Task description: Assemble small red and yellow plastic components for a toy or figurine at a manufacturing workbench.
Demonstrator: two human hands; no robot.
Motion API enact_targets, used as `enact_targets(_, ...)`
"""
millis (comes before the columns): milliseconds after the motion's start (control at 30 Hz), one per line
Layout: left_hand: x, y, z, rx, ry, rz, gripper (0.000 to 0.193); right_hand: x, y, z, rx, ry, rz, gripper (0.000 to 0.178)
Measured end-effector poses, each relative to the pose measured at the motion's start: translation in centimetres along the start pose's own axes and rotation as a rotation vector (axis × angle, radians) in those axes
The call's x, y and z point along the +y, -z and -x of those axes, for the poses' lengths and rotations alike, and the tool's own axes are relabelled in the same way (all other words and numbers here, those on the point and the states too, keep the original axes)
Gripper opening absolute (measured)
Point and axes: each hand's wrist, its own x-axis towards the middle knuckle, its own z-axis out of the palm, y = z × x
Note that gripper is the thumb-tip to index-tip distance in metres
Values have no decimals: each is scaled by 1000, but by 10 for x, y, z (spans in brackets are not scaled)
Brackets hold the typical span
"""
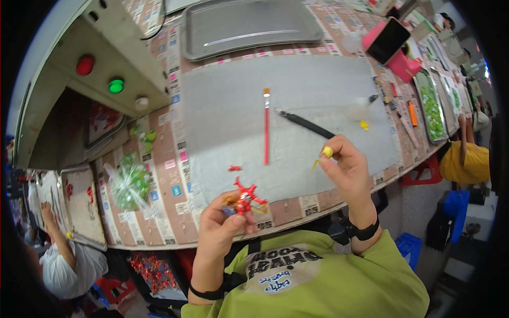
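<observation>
Near the front edge of the table, my left hand is closed on a small red toy figure with several limbs and some gold-coloured parts. To the right and a little higher, my right hand pinches a small yellow piece with a thin yellow strip hanging down from it. The two hands are apart, over a grey cloth. A loose red piece lies just beyond the figure. Farther off lie a red-handled flat brush and a black pen-shaped tool. Another yellow piece rests on the right.
A metal tray stands at the back. On the left is a machine housing with red and green buttons, and a plastic bag of green pieces. A phone leans in a pink holder at right. Other people sit on both sides.
</observation>
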Motion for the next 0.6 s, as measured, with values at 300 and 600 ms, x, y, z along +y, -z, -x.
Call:
enact_targets(300, 4, -4, -3, 143, -50, -127, 42, 49, 118, -6, 573, -210, 240, 11)
enact_targets(600, 3, -14, -8, 154, 28, -160, 37, 88, 133, -17, 394, -175, 905, 21)
